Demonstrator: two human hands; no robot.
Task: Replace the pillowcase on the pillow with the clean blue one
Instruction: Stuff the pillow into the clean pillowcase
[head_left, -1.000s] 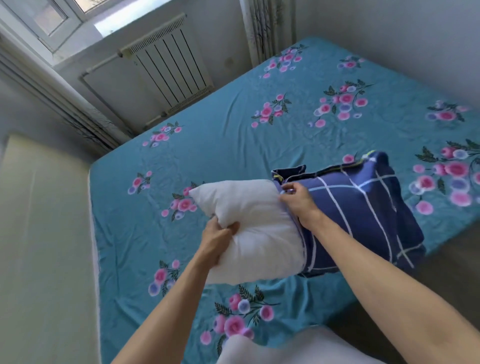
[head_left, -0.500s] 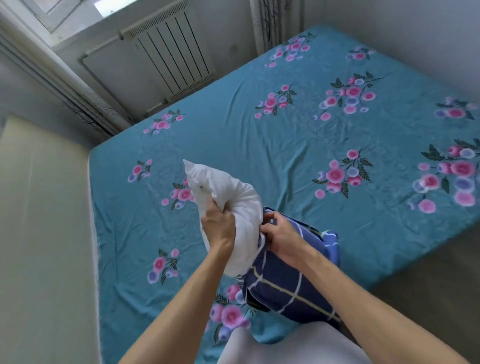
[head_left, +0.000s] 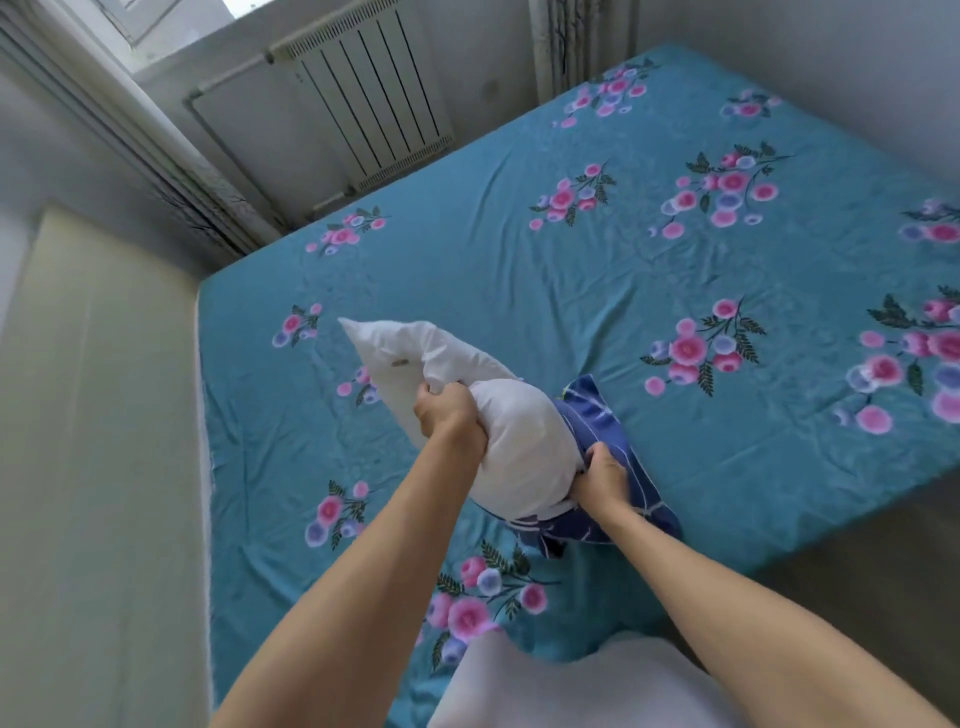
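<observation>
Left hand (head_left: 451, 415) clenched tight around the middle of the white pillow (head_left: 514, 441), bunching it, one pointed corner sticking up and away toward the radiator (head_left: 369, 93). Right hand (head_left: 597, 480) closed on the edge of the dark blue checked pillowcase (head_left: 618, 467), gathered around the pillow's lower end only, most of the white bare. Both held in the air above the bed (head_left: 519, 286), over its teal flowered sheet, near the bed's near edge.
</observation>
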